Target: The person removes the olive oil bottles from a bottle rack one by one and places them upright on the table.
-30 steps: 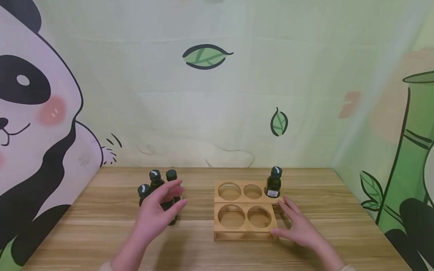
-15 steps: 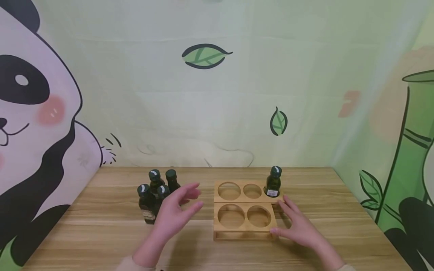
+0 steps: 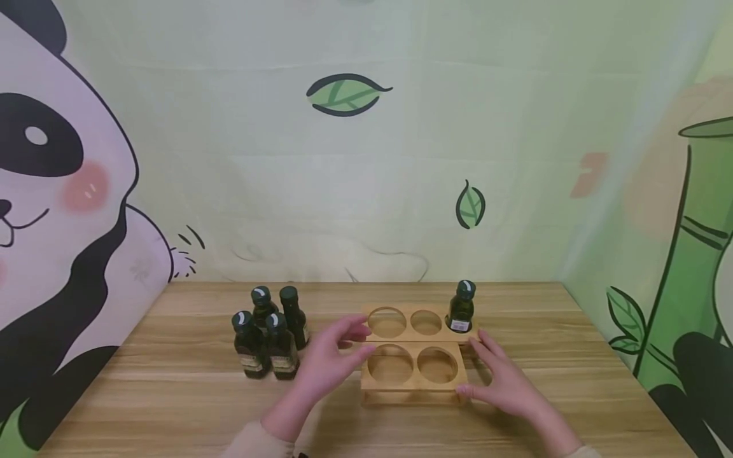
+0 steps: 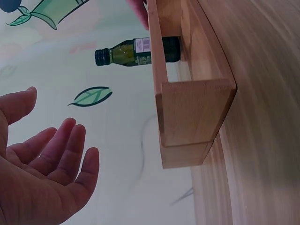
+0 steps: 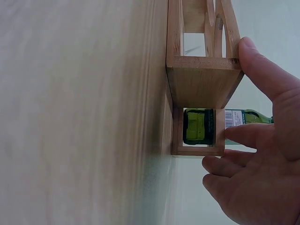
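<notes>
My left hand (image 3: 332, 359) reaches to the left end of a two-tier wooden bottle rack (image 3: 415, 342), fingers relaxed and holding nothing. In the left wrist view a gap shows between that hand (image 4: 47, 168) and the rack (image 4: 197, 112). My right hand (image 3: 506, 381) touches the rack's right end, with its thumb at the front tier and fingers at the rear tier. One dark green capped bottle (image 3: 461, 307) stands upright in the rear right hole. Several similar dark bottles (image 3: 283, 348) stand together left of my left hand.
The rack's other round holes (image 3: 390, 364) hold no bottles. The wood-grain table (image 3: 172, 394) ends at a pale green wall hanging (image 3: 366, 191), printed with a panda and leaves.
My left hand has moved right, away from the bottle group to the rack's left end, uncovering the bottles. My right hand and the rack have stayed put.
</notes>
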Demonstrator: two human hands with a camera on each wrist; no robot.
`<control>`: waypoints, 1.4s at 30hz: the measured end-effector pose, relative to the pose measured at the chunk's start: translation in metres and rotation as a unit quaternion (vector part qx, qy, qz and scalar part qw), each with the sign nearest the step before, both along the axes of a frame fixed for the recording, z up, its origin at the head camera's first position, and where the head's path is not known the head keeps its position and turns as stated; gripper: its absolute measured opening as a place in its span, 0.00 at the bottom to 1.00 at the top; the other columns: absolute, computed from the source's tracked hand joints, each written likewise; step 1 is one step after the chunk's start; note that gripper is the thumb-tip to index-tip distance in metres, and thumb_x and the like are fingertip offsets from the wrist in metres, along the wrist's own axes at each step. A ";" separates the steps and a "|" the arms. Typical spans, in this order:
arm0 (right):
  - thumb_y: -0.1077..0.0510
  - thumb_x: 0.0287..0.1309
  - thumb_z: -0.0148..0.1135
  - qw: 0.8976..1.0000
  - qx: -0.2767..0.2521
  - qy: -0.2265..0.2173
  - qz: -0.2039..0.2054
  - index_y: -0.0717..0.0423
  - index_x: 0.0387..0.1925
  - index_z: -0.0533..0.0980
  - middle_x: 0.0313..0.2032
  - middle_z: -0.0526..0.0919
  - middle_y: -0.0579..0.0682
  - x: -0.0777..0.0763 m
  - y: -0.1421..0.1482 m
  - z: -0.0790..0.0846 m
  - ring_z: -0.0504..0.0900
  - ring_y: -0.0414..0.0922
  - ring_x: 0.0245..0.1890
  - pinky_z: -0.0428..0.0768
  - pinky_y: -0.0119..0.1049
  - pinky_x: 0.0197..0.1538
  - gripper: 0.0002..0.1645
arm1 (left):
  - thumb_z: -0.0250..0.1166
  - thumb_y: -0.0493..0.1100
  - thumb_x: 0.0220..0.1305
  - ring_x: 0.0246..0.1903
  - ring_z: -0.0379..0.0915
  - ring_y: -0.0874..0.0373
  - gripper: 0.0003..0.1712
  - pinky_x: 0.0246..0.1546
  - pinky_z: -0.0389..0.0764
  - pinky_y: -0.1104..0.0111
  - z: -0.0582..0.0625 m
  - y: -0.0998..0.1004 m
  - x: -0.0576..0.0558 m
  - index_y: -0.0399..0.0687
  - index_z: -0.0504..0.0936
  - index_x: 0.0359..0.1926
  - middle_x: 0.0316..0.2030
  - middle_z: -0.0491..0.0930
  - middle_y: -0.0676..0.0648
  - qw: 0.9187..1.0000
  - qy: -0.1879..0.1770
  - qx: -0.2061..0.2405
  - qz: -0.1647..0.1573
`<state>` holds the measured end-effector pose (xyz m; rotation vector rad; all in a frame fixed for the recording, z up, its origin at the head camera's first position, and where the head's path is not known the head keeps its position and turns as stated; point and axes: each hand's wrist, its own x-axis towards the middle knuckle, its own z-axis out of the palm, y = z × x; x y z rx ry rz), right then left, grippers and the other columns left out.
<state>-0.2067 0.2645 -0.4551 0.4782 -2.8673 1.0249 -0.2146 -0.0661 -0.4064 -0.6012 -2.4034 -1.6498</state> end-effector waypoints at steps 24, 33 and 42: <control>0.41 0.46 0.77 1.000 -0.005 0.011 0.001 0.73 0.68 0.62 0.71 0.52 0.73 0.000 -0.001 0.000 0.58 0.74 0.66 0.63 0.69 0.61 0.59 | 0.72 0.41 0.60 0.45 0.80 0.49 0.27 0.48 0.81 0.54 0.000 0.071 -0.024 0.37 0.77 0.60 0.45 0.84 0.40 0.999 -0.002 -0.024 -0.047; 0.41 0.47 0.77 1.000 -0.003 0.012 0.003 0.73 0.68 0.62 0.71 0.52 0.73 -0.001 0.000 -0.001 0.58 0.74 0.66 0.64 0.69 0.61 0.59 | 0.71 0.45 0.61 0.44 0.81 0.54 0.27 0.47 0.81 0.59 0.001 0.093 -0.032 0.42 0.78 0.60 0.44 0.85 0.45 0.999 -0.001 -0.031 -0.030; 0.41 0.46 0.77 1.000 0.000 0.021 0.006 0.73 0.68 0.62 0.71 0.53 0.73 -0.002 0.001 -0.003 0.59 0.73 0.66 0.66 0.68 0.60 0.58 | 0.71 0.46 0.62 0.45 0.81 0.57 0.26 0.46 0.80 0.67 0.003 0.117 -0.046 0.42 0.79 0.59 0.44 0.85 0.47 0.999 -0.005 -0.037 -0.013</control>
